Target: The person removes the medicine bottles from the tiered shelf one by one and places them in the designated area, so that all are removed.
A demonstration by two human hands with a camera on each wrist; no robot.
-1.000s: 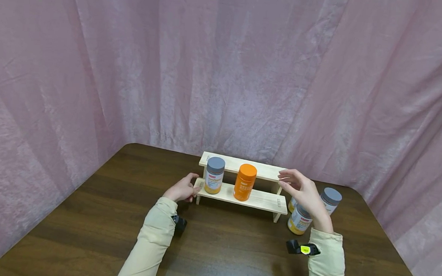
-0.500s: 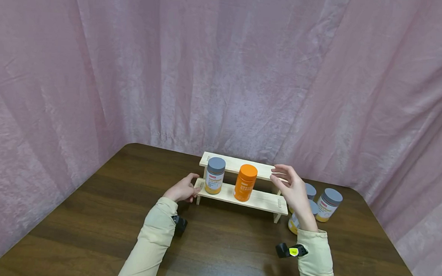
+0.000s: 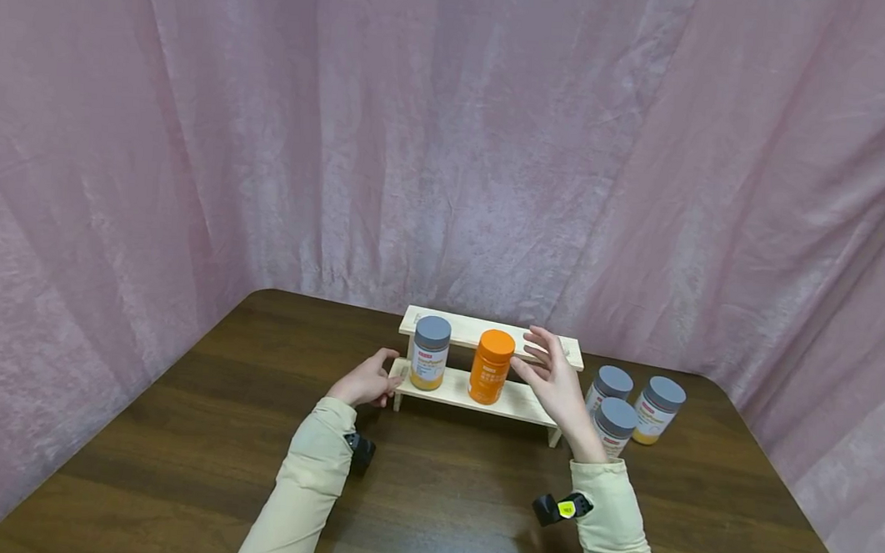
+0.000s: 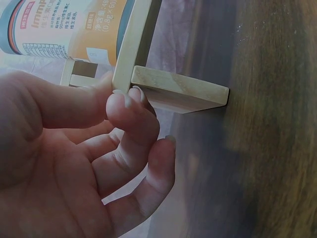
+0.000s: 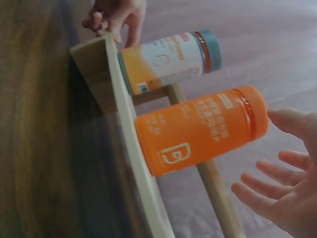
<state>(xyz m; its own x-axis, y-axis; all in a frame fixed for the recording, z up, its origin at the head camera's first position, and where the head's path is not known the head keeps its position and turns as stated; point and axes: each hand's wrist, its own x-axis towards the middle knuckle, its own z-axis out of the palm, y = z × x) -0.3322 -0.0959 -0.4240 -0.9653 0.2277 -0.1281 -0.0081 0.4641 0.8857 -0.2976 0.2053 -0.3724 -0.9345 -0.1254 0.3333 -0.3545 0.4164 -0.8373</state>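
Observation:
A two-tier wooden shelf point(image 3: 522, 403) stands on the table. On its lower tier are a grey-lidded jar point(image 3: 429, 359) at the left and an orange jar point(image 3: 488, 371) near the middle, both upright. With thumb and index finger, my left hand point(image 3: 365, 379) pinches the left end of the lower board; the left wrist view shows the thumb point(image 4: 74, 101) above it and curled fingertips below. My right hand point(image 3: 557, 387) is beside the orange jar with fingers spread, holding nothing. In the right wrist view its thumb point(image 5: 290, 123) is close to the orange lid; contact is hard to tell.
Three more grey-lidded jars stand on the brown table point(image 3: 201, 431) right of the shelf: a rear one point(image 3: 610, 382), a front one point(image 3: 615, 423) partly behind my right wrist, and a right one point(image 3: 658, 409). A pink curtain point(image 3: 449, 143) hangs behind the table.
My right hand has moved left, from the shelf's right end to beside the orange jar, uncovering the jars on the right. The left hand and the shelf look unchanged.

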